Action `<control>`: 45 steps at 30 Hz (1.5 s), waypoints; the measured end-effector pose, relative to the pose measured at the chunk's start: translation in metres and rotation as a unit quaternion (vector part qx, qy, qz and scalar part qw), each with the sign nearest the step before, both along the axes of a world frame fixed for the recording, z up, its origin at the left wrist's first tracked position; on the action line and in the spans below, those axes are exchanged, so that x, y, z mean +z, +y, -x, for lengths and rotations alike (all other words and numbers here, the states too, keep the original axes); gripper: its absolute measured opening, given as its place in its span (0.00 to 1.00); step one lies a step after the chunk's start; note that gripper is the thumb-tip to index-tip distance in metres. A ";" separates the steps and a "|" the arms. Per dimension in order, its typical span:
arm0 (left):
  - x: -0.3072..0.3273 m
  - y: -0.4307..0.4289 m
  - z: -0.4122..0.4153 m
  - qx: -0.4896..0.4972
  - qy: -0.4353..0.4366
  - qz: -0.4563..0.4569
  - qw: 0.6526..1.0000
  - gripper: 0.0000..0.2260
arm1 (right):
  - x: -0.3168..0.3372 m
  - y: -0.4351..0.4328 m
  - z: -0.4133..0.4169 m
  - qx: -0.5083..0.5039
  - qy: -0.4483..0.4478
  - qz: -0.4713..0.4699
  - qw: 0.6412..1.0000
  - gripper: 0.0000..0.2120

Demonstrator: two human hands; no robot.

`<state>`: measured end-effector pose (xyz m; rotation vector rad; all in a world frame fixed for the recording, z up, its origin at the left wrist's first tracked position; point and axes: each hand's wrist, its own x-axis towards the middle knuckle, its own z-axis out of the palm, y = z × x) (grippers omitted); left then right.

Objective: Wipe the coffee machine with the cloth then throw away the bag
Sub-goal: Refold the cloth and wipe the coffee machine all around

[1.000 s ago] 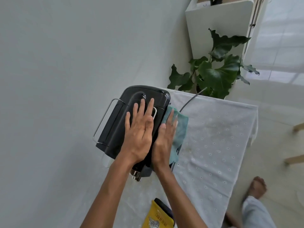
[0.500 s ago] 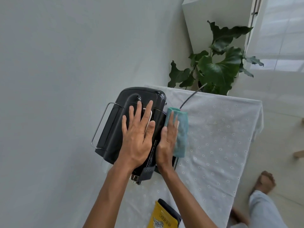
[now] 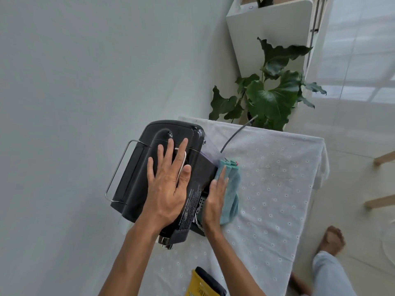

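Observation:
A black coffee machine [image 3: 139, 180] with a chrome wire rail stands on the table against the wall. My left hand [image 3: 168, 180] lies flat on its top with the fingers spread. My right hand [image 3: 214, 198] presses a folded teal cloth [image 3: 230, 189] against the machine's right side, low near the base. A yellow and black bag [image 3: 203, 284] lies on the table at the near edge, below my arms and partly cut off by the frame.
A white eyelet tablecloth [image 3: 273, 189] covers the table. A grey cable [image 3: 237, 133] runs from the machine toward a leafy plant [image 3: 269, 97] and a white cabinet [image 3: 275, 28] behind. My bare foot [image 3: 331, 238] is on the floor at the right, beside wooden furniture legs [image 3: 382, 201].
My right hand has slid the cloth down the machine's right side toward its base. The left hand has stayed flat on top. The camera has shifted slightly.

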<state>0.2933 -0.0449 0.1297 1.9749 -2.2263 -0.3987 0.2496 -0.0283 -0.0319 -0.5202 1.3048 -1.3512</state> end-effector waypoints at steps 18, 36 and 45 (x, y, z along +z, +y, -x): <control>0.004 0.001 -0.001 0.005 0.035 -0.004 0.999 0.23 | 0.058 -0.021 0.028 0.070 -0.011 0.135 0.988 0.25; 0.015 -0.061 0.037 0.175 -0.030 0.016 0.984 0.25 | 0.074 -0.063 0.075 0.208 -0.070 0.108 0.970 0.23; -0.004 -0.099 0.044 0.279 -0.092 -0.004 0.956 0.32 | 0.073 -0.168 0.106 0.456 -0.104 0.051 0.882 0.20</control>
